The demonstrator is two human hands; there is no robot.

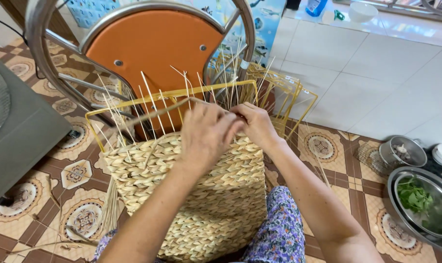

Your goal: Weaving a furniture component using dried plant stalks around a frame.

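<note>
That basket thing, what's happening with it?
A person sitting on the patterned floor is weaving a straw-coloured basket with bare hands. The lower part is already woven; thin upright strands stick out above it, inside a yellow wire frame. The left hand and right hand meet at the woven top edge, pinching a strand. An orange chair stands behind the basket, and metal bowls, one with green leaves, sit to the right.

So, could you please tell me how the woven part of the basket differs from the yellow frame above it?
The woven part is pale straw, thick and braided into a closed wall; the yellow frame is thin, bare and open. Thin upright stakes stand across the frame, while the weave hides them lower down. Both belong to one basket, which the left hand and right hand work on at the rim.
</note>
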